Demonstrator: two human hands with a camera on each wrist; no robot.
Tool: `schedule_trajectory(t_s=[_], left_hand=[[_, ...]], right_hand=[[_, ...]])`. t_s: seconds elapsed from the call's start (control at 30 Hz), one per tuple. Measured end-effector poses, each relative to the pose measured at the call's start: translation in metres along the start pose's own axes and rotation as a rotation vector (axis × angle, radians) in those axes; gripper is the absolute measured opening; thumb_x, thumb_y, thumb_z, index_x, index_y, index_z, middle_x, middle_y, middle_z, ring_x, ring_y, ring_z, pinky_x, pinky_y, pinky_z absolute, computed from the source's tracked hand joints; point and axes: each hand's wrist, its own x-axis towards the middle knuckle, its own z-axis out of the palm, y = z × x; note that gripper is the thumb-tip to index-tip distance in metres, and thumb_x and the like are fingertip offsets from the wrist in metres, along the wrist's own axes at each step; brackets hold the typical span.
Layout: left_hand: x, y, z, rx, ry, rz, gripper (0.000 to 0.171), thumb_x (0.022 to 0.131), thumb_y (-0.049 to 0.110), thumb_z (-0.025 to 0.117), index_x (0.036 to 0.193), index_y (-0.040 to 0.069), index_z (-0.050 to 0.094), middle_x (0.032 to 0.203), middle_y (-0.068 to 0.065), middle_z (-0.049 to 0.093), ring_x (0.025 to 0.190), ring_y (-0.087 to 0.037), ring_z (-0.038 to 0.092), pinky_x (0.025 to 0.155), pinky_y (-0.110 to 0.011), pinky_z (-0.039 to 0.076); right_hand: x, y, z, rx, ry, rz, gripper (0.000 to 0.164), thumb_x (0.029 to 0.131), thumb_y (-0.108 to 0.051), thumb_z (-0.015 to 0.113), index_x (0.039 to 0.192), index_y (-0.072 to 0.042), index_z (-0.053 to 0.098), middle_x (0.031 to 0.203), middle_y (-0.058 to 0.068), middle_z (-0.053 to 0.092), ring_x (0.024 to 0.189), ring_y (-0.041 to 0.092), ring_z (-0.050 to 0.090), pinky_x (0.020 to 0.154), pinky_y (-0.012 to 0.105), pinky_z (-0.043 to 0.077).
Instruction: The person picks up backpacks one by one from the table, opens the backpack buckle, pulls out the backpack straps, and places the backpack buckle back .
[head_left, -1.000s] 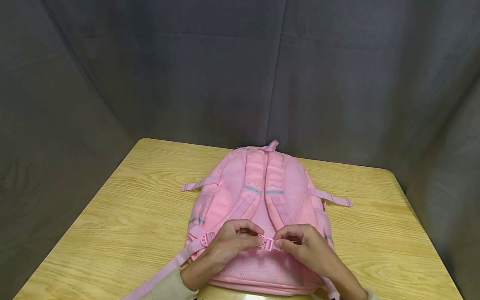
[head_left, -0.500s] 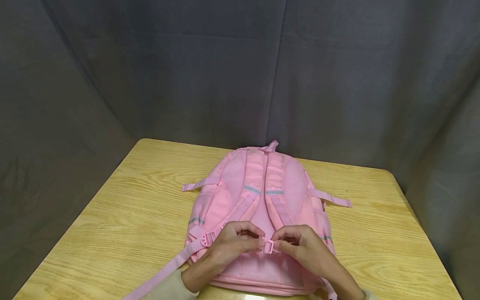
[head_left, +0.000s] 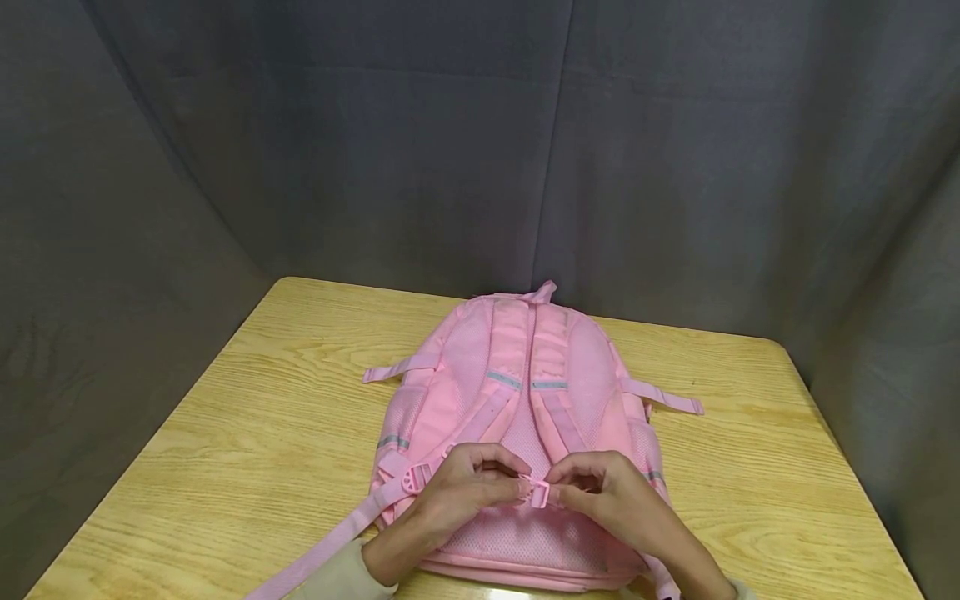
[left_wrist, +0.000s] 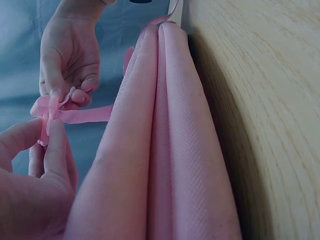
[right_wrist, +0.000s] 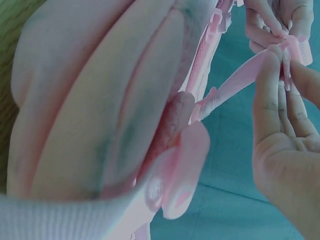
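Note:
A pink backpack (head_left: 525, 533) lies on the table with its shoulder straps facing up. Over its lower back panel, both hands meet at a small pink plastic buckle (head_left: 538, 493). My left hand (head_left: 472, 487) pinches the buckle's left side between thumb and forefinger. From the other side, my right hand (head_left: 611, 492) pinches at its right end, where webbing is threaded. In the left wrist view a pink webbing strap (left_wrist: 87, 115) runs from the buckle (left_wrist: 48, 112) towards the bag. Fingertips hide part of the buckle.
The wooden table (head_left: 225, 433) carries the bag near its front edge. A second buckle (head_left: 416, 477) sits on a strap (head_left: 330, 542) trailing left over the table. Short side straps (head_left: 663, 395) stick out both ways. Dark grey cloth (head_left: 420, 167) hangs behind and at the sides.
The buckle has turned slightly and shifted a little to the right between the fingertips. Both hands stay in almost the same place, and the backpack has not moved.

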Motion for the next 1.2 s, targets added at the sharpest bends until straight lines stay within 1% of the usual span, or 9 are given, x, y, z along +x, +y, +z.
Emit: schedule_trajectory(t_s=[0.1, 0.23, 0.37, 0.53, 0.8, 1.07, 1.2], left_hand=[[-0.0005, 0.0010, 0.0007, -0.005, -0.001, 0.007, 0.029, 0.082, -0.004, 0.071, 0.106, -0.017, 0.062, 0.084, 0.002, 0.071, 0.073, -0.008, 0.065, 0.064, -0.018, 0.052], [-0.0009, 0.0013, 0.0008, -0.007, 0.000, 0.018, 0.033, 0.081, -0.003, 0.072, 0.108, -0.020, 0.060, 0.085, 0.001, 0.071, 0.074, -0.007, 0.065, 0.065, -0.018, 0.053], [-0.0011, 0.0009, 0.0000, 0.000, 0.010, 0.010, 0.034, 0.081, -0.002, 0.073, 0.108, -0.020, 0.060, 0.085, 0.000, 0.071, 0.075, -0.007, 0.066, 0.065, -0.018, 0.053], [-0.0008, 0.0007, -0.0007, 0.013, 0.017, -0.007, 0.036, 0.082, 0.000, 0.073, 0.109, -0.019, 0.060, 0.085, 0.000, 0.071, 0.074, -0.006, 0.065, 0.064, -0.018, 0.052], [-0.0008, 0.0009, -0.0004, 0.024, 0.027, 0.003, 0.030, 0.082, 0.000, 0.073, 0.106, -0.015, 0.063, 0.086, 0.001, 0.070, 0.074, -0.007, 0.065, 0.066, -0.019, 0.052], [-0.0009, 0.0018, 0.0006, 0.004, 0.022, 0.009, 0.030, 0.082, -0.001, 0.073, 0.105, -0.016, 0.062, 0.086, -0.001, 0.070, 0.074, -0.007, 0.066, 0.067, -0.020, 0.054], [-0.0007, 0.0027, 0.0012, 0.000, 0.017, 0.015, 0.028, 0.082, -0.002, 0.073, 0.104, -0.016, 0.063, 0.085, 0.000, 0.070, 0.074, -0.007, 0.066, 0.067, -0.019, 0.054]], right_hand=[[-0.0008, -0.0001, -0.0002, 0.004, 0.007, 0.011, 0.011, 0.090, -0.019, 0.073, 0.095, -0.009, 0.073, 0.084, 0.004, 0.073, 0.074, 0.007, 0.065, 0.067, 0.021, 0.054], [-0.0016, -0.0001, -0.0003, -0.028, 0.023, 0.025, 0.011, 0.090, -0.021, 0.074, 0.096, -0.012, 0.074, 0.085, 0.001, 0.073, 0.072, 0.006, 0.063, 0.065, 0.021, 0.053], [-0.0019, 0.0007, -0.0006, -0.048, 0.030, 0.027, 0.010, 0.091, -0.020, 0.073, 0.097, -0.013, 0.073, 0.086, 0.001, 0.073, 0.073, 0.007, 0.064, 0.065, 0.022, 0.053], [-0.0018, 0.0023, -0.0006, -0.020, 0.025, 0.031, 0.010, 0.092, -0.018, 0.072, 0.096, -0.010, 0.072, 0.083, 0.006, 0.073, 0.074, 0.011, 0.067, 0.065, 0.023, 0.054], [-0.0013, 0.0035, 0.0002, 0.000, 0.034, 0.021, 0.008, 0.092, -0.015, 0.071, 0.094, -0.007, 0.071, 0.081, 0.004, 0.072, 0.072, 0.009, 0.067, 0.064, 0.024, 0.055], [0.0000, 0.0019, 0.0010, 0.025, 0.012, 0.010, 0.010, 0.093, -0.016, 0.070, 0.095, -0.006, 0.070, 0.081, 0.009, 0.072, 0.072, 0.010, 0.067, 0.063, 0.024, 0.054], [0.0007, 0.0011, 0.0011, 0.027, 0.008, 0.008, 0.011, 0.092, -0.016, 0.071, 0.095, -0.006, 0.071, 0.081, 0.007, 0.072, 0.071, 0.010, 0.067, 0.063, 0.026, 0.056]])
